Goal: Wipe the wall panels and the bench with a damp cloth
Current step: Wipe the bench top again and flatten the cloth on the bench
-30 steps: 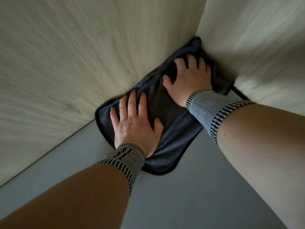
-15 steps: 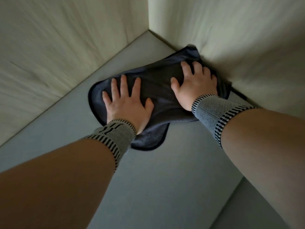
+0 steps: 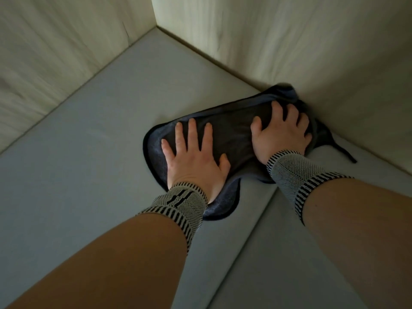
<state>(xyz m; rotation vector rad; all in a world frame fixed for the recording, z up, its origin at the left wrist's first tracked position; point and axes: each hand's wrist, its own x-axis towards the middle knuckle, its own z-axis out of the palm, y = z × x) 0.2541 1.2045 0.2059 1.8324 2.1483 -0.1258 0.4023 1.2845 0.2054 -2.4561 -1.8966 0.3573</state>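
Cloth (image 3: 231, 130) lies flat on bench (image 3: 89, 152) under left hand (image 3: 194, 161) and right hand (image 3: 281, 134), fingers spread, pressing.

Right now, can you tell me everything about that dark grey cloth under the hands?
The dark grey cloth looks like soft terry with a darker stitched border. It lies spread on the pale grey bench, its far end bunched against the light wooden wall panel. The left hand presses it flat; the right hand presses with bent fingers.

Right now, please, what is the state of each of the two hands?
Left hand: open, fingers spread flat, pressing on the dark cloth.
Right hand: open, fingers slightly bent, pressing the cloth on the bench, beside the wall panel.
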